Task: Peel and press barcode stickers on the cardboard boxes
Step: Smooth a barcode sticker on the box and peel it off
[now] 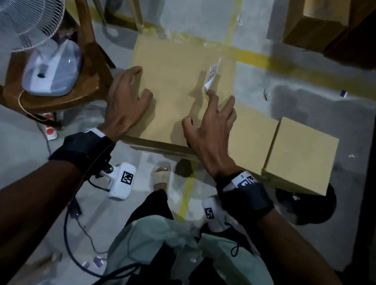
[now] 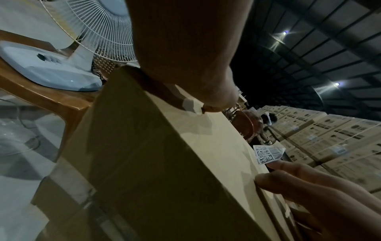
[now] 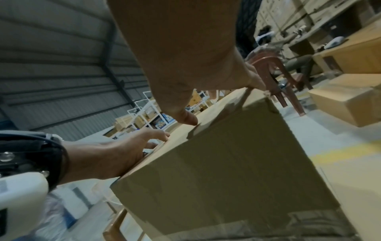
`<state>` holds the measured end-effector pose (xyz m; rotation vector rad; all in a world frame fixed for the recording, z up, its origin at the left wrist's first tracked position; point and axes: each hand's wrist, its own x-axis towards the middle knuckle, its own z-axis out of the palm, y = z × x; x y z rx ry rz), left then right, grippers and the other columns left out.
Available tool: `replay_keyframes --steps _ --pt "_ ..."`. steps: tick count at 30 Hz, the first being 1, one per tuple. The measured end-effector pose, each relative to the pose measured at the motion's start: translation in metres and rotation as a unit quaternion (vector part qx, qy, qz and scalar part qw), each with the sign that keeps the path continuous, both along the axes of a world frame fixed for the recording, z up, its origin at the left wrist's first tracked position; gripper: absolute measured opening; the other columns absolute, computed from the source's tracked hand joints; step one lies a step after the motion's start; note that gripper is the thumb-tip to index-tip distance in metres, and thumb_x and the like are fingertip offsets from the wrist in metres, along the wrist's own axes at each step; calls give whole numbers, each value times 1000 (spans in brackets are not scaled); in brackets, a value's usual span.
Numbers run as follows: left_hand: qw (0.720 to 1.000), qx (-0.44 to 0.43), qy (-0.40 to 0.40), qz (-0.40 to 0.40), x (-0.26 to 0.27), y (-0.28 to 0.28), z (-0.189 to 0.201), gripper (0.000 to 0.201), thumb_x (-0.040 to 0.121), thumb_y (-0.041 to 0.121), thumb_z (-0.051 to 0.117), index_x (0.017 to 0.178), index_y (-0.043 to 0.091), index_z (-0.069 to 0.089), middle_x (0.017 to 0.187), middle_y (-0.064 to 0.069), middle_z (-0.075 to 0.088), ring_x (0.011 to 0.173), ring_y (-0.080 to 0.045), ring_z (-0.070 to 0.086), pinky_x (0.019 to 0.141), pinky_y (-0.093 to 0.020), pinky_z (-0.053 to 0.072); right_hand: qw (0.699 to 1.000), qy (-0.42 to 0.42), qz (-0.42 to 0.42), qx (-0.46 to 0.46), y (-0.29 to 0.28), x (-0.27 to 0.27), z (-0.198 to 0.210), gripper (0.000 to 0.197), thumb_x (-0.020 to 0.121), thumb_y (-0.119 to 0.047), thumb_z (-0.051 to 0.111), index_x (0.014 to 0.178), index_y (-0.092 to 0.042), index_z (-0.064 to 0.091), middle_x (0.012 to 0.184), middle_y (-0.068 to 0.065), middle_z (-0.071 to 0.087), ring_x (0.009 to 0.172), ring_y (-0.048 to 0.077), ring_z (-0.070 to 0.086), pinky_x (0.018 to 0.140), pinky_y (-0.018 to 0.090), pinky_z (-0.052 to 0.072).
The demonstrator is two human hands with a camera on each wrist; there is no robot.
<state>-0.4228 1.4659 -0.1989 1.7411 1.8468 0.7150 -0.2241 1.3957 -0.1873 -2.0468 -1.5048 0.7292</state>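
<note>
low in the head view, both forearms reach up to the cardboard box (image 1: 173,90). left hand (image 1: 124,101) and right hand (image 1: 209,126) hover spread, gripping nothing. the barcode sticker (image 1: 211,76), mid-frame, clings to an index fingertip; it may land crooked or creased.

Matt cardboard box (image 1: 180,79), seemingly glossy chair (image 1: 89,71)
</note>
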Motion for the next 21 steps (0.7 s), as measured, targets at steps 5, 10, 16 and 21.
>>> replay_keyframes --steps 5,10,16,21 --pt "999 -15 -10 -30 -40 38 -39 59 89 26 66 145 16 48 145 -12 48 133 -24 44 107 -28 33 999 14 -39 -25 29 -41 -33 73 85 -31 64 150 -17 36 160 34 13 145 43 15 116 54 28" --pt "995 -56 -8 -80 -54 62 -86 66 87 23 69 147 13 45 147 -16 44 137 -31 41 112 -41 36 995 43 -69 -56 42 -58 -77 77 82 -31 69 151 -19 36 161 30 11 151 44 8 115 51 30" --pt "984 -134 -4 -120 -49 81 -151 76 85 19 76 152 20 40 155 -11 33 144 -26 33 115 -31 30 989 68 -103 -85 49 -53 -134 87 74 -36 73 150 -22 35 159 26 16 147 42 18 116 52 33" --pt "972 -182 -2 -145 -31 93 -197 81 86 18 77 155 18 35 159 -12 26 147 -24 27 115 -26 24 981 84 -132 -114 61 -38 -179 90 70 -50 63 150 -25 32 158 24 16 146 43 19 117 51 33"
